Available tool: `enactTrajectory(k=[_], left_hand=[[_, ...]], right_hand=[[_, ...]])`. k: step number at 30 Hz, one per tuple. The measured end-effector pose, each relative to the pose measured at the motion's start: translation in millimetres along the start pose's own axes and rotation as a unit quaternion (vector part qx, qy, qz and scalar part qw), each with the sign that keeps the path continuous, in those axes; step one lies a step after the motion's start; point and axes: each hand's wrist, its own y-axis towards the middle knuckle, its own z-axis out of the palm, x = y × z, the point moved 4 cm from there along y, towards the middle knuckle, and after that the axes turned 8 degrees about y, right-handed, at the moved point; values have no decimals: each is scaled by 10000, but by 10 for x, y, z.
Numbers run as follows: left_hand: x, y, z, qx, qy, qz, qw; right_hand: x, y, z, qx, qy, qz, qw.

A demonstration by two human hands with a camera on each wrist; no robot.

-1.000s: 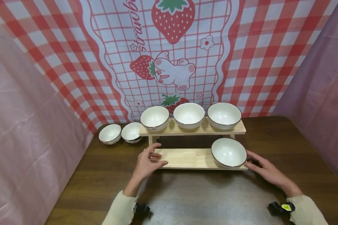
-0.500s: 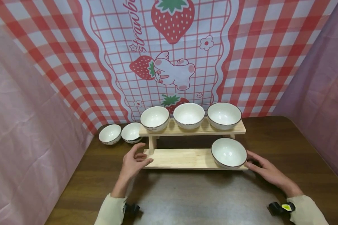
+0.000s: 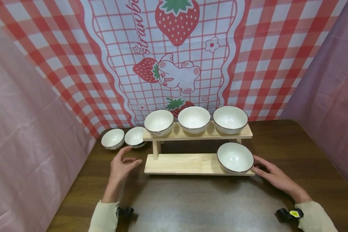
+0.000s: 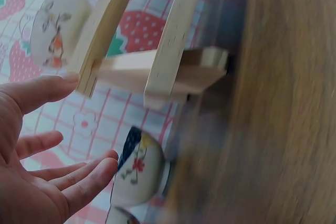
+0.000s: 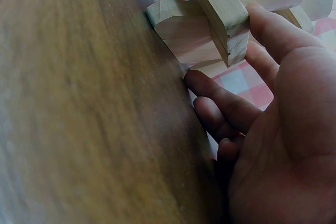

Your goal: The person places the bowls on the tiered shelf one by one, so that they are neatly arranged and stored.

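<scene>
In the head view my left hand (image 3: 122, 167) is empty, fingers spread and loosely bent, left of the two-tier wooden shelf (image 3: 179, 163). Two patterned white bowls (image 3: 113, 138) sit on the table just beyond its fingertips. The left wrist view shows a flower on the outside of the nearer bowl (image 4: 139, 174). My right hand (image 3: 274, 174) rests at the right end of the lower board, beside a dark-rimmed white bowl (image 3: 235, 157). In the right wrist view its thumb and index finger touch the board's end (image 5: 239, 45), the other fingers loosely bent.
Three white bowls (image 3: 194, 119) stand in a row on the upper board (image 3: 177, 131). A red-and-white strawberry cloth (image 3: 174, 77) hangs behind the brown table (image 3: 281, 141), with pink curtains (image 3: 26, 129) at both sides. Black camera mounts (image 3: 290, 214) are on the wrists.
My left hand has moved left, away from the lower board's left end and toward the two bowls on the table. My right hand, the shelf and the bowls have stayed in place.
</scene>
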Motion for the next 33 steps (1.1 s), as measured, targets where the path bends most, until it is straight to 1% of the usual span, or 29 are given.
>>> enactTrajectory(k=[6, 8, 13, 17, 22, 24, 28, 33], left_hand=[[132, 57, -165, -52, -28, -363, 9993], [178, 80, -217, -128, 85, -454, 9989], [279, 135, -345, -415, 547, -655, 9955], [353, 174, -417, -646, 724, -810, 9920], [457, 229, -472, -964, 928, -877, 9871], [503, 247, -481, -1068, 939, -887, 9859], [570, 279, -501, -1136, 918, -904, 9851], [588, 332, -524, -1111, 988, -894, 9848]], right_hand=[[-14, 1, 5, 18, -20, 48, 10000], [-16, 1, 3, 28, -21, 65, 10000], [-21, 2, 3, 9, -37, 40, 10000], [-18, -6, 8, -13, -16, -11, 10000], [-8, -12, 8, -22, -5, -48, 10000], [-10, -9, 2, -19, -30, -20, 10000], [-15, 0, -5, 0, -62, 59, 10000], [-19, 6, -5, 1, -75, 112, 9999]])
